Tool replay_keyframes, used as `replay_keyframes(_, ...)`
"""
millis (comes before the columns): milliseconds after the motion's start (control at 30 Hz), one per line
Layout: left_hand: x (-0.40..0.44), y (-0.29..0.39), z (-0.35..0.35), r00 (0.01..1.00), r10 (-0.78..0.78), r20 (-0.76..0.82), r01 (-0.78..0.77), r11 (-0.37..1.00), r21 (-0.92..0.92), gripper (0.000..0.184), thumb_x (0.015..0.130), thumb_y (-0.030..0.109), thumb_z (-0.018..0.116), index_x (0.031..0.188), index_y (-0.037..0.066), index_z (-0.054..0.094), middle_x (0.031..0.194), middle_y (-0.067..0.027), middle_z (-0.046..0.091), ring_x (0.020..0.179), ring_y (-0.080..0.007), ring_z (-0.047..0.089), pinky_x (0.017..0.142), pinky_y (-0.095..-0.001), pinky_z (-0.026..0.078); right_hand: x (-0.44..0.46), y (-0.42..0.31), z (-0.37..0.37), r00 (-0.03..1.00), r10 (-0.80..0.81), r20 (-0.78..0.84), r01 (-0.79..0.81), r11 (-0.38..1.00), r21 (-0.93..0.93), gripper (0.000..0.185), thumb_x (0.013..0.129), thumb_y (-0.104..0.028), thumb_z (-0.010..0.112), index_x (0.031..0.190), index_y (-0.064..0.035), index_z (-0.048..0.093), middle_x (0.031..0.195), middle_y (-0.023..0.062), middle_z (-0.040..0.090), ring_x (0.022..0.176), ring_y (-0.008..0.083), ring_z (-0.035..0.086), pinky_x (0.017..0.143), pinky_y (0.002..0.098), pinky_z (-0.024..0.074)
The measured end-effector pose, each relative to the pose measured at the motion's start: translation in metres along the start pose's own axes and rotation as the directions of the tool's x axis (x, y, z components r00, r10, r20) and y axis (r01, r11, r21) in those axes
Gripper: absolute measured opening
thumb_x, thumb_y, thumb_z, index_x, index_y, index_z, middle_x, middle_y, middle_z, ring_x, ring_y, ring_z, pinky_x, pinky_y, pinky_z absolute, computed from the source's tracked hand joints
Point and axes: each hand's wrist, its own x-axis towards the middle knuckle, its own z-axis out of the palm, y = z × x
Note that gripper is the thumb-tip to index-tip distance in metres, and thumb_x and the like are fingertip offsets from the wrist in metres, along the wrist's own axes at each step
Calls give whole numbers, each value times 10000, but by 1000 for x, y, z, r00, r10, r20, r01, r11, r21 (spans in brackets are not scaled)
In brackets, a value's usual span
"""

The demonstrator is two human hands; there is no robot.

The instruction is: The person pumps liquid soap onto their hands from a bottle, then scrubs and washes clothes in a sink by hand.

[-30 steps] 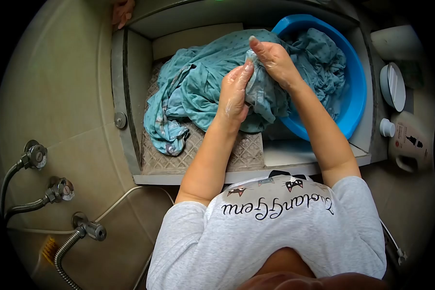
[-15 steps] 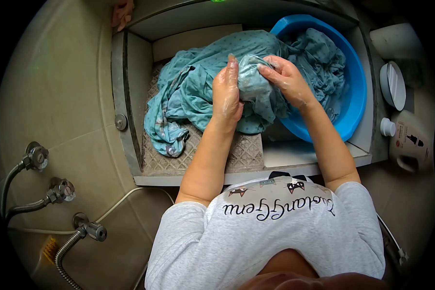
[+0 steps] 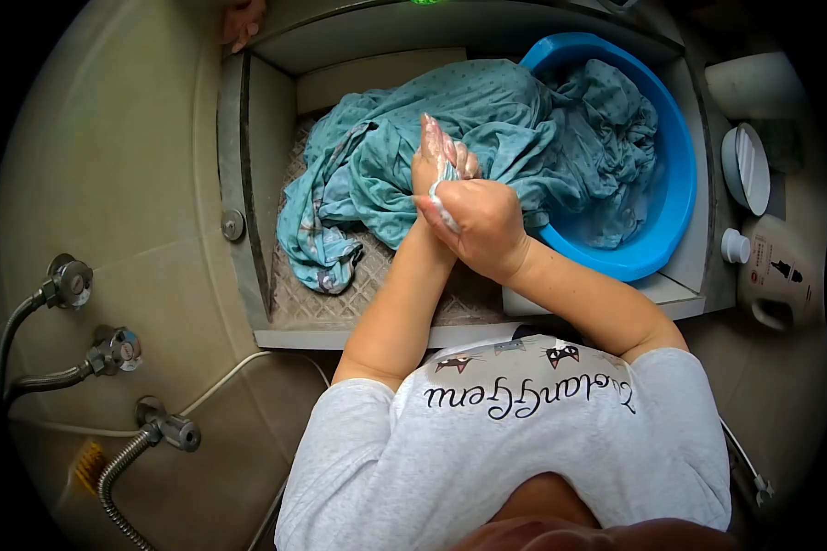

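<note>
Change: our right hand (image 3: 480, 222) has crossed over our left hand (image 3: 429, 168) | both clamped on cloth (image 3: 473, 92) | bulk lies far side, running right into tub (image 3: 678, 207) | we judge this grip tighter for working it

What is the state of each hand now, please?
Left hand: partly closed, holding the cloth.
Right hand: closed in a fist, holding the cloth.
</note>
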Motion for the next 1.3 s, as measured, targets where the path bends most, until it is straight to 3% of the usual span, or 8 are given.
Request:
replay_keyframes(167,-17,-5,60,881,11,-473,164,931,326,408,920,426,420,985,40,535,880,-18,555,774,-91,517,616,-225,427,32,55,-2,973,220,-68,-226,970,-87,309,848,-233,554,616,-45,474,563,165,489,511,339,505,451,377,392)
replay_keyframes(400,17,-9,-35,972,0,234,-9,999,37,316,928,398,405,1009,113,517,898,-23,534,790,-131,523,704,-276,463,-4,11,2,998,-35,-61,34,999,-20,263,805,-220,600,616,-80,482,541,121,482,496,297,509,455,366,399)
replay_keyframes(500,-17,-12,54,908,97,-407,61,931,359,407,927,425,398,970,41,526,892,-39,544,845,-120,530,723,-243,451,32,58,0,973,209,-97,-218,972,-92,278,841,-250,541,637,-71,485,570,127,519,517,317,526,448,376,413)
replay_keyframes(700,-1,14,6,992,-76,101,67,994,87,324,911,379,463,660,177,426,606,62,398,559,-61,407,512,-220,362,-3,-1,-1,998,-44,51,42,999,30,229,774,-185,632,623,-57,518,561,154,505,500,311,526,460,372,410)
replay_keyframes(833,-15,-10,53,911,68,-406,74,943,325,360,921,443,398,982,105,506,934,-30,525,865,-126,524,754,-255,449,37,56,-1,970,231,-70,-236,969,-73,245,845,-207,540,659,-47,527,583,148,507,509,319,512,441,376,384)
replay_keyframes(1067,4,2,-21,992,-20,122,22,1000,-17,249,922,392,422,817,173,478,696,29,475,611,-106,439,544,-255,387,2,3,5,1000,-32,1,32,998,-48,218,822,-218,578,688,-48,555,584,138,520,511,307,523,463,353,412)
replay_keyframes(1233,-15,-2,54,891,11,-453,145,940,309,378,913,469,392,1010,120,503,826,36,511,814,-114,483,702,-323,435,41,50,3,974,226,-18,-226,964,-137,323,845,-306,527,618,-80,484,575,142,533,510,330,525,438,391,416)
replay_keyframes(1300,-13,-8,13,995,21,-101,-18,999,30,306,933,403,388,870,125,499,800,26,503,700,-116,484,604,-246,417,24,26,5,995,97,-36,-98,994,-41,311,813,-317,561,616,-84,500,566,133,534,503,318,537,445,385,422)
